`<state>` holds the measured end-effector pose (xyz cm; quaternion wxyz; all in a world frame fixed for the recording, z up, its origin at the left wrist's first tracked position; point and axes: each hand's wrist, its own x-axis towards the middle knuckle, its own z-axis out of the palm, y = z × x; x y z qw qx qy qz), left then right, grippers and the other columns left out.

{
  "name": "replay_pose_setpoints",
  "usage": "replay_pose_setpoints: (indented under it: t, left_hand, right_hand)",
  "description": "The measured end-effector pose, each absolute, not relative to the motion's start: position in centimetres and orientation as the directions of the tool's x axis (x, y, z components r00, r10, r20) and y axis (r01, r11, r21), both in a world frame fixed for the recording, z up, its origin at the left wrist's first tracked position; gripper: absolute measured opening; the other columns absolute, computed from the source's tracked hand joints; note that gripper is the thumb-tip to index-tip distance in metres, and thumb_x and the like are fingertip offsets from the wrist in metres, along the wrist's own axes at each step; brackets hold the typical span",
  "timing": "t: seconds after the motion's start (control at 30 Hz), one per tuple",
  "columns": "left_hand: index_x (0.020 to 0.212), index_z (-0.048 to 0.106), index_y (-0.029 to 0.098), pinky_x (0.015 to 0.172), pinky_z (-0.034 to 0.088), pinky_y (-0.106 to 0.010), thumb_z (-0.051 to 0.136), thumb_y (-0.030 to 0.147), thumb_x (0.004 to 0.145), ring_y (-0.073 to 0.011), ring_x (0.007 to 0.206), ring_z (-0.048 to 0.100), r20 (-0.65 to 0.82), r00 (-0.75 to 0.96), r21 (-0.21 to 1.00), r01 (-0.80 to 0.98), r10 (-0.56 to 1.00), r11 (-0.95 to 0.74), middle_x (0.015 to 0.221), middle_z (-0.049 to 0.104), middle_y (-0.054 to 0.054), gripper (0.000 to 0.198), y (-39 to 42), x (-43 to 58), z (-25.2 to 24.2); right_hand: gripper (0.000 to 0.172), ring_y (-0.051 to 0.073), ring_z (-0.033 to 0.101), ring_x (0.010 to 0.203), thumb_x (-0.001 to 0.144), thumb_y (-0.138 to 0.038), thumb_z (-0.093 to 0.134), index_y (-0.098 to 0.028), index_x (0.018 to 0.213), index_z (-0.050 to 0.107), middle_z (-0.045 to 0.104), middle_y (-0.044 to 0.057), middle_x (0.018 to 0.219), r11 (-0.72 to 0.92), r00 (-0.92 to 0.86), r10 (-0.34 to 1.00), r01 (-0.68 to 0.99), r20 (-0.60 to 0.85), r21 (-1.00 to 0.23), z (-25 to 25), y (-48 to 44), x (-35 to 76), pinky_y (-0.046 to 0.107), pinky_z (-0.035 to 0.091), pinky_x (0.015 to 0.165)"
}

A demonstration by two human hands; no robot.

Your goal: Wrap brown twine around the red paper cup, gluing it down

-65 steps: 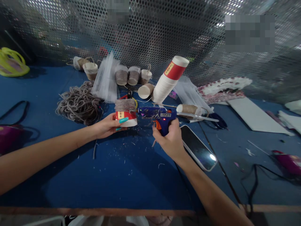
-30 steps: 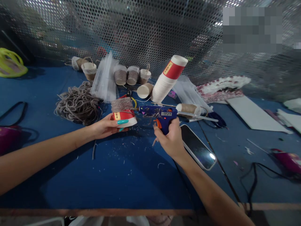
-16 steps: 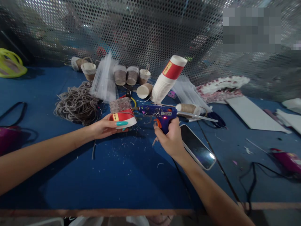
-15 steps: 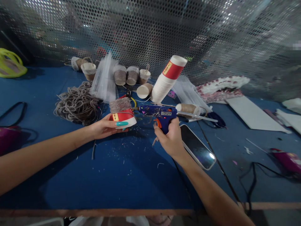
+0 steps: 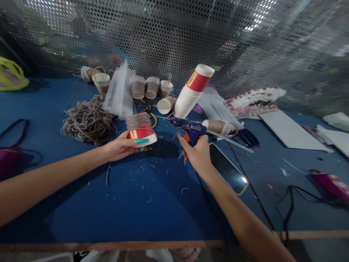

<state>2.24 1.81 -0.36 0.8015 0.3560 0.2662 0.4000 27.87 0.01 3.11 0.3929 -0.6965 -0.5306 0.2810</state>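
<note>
My left hand (image 5: 124,146) is closed around a red and white paper cup (image 5: 145,135), held tilted with its rim toward me. Grey-brown cord (image 5: 138,120) is wound around the cup's far half. In my right hand (image 5: 197,154) is a blue hot glue gun (image 5: 191,130) with an orange trigger and a clear glue stick out of its back. Its nozzle points up and left, apart from the cup. A loose pile of the same kind of cord (image 5: 87,122) lies left of the cup. Yellow-handled scissors (image 5: 153,120) are partly hidden behind the cup.
A leaning stack of paper cups (image 5: 191,92) stands behind the glue gun. Several cord-wrapped cups (image 5: 137,88) and white netting (image 5: 118,91) line the back by the perforated metal panel (image 5: 163,36). A phone (image 5: 227,169) lies beside my right wrist; white boards (image 5: 294,133) are farther right.
The glue gun has drawn away from the cup, its nozzle swinging up and to the right. My left hand still holds the cup in nearly the same place.
</note>
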Motion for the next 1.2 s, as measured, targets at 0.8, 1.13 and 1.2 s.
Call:
replay_pose_setpoints:
  t: [0.8,1.13,1.2]
  left_hand:
    - [0.084,0.069,0.017,0.053,0.042,-0.023,0.079,0.068,0.062,-0.0109,0.054,0.049,-0.05,0.614,0.885,-0.339,0.788,0.32,0.065,0.063,-0.002,0.057,1.9,2.7,-0.2]
    - [0.099,0.069,0.019,0.052,0.041,-0.023,0.082,0.061,0.063,-0.0098,0.053,0.05,-0.077,0.631,0.869,-0.337,0.772,0.362,0.067,0.063,0.001,0.057,1.8,2.6,-0.1]
    - [0.101,0.069,0.019,0.052,0.042,-0.022,0.081,0.058,0.065,-0.0102,0.054,0.052,-0.081,0.638,0.86,-0.343,0.766,0.377,0.069,0.065,0.0,0.055,1.8,2.5,-0.1]
  right_hand:
    - [0.011,0.005,0.048,0.045,0.093,-0.034,0.051,-0.025,0.091,0.044,0.069,0.01,0.121,0.379,-0.576,0.79,0.187,0.212,-0.906,4.8,-5.4,25.1,0.027,0.046,0.052]
    - [0.015,0.009,0.053,0.05,0.095,-0.041,0.05,-0.027,0.092,0.044,0.068,0.001,0.088,0.366,-0.56,0.805,0.209,0.196,-0.907,4.1,-4.8,25.5,0.027,0.047,0.055]
    - [0.014,0.008,0.052,0.048,0.095,-0.039,0.05,-0.027,0.092,0.044,0.067,-0.001,0.084,0.36,-0.556,0.807,0.192,0.201,-0.913,4.0,-4.7,25.5,0.027,0.049,0.056]
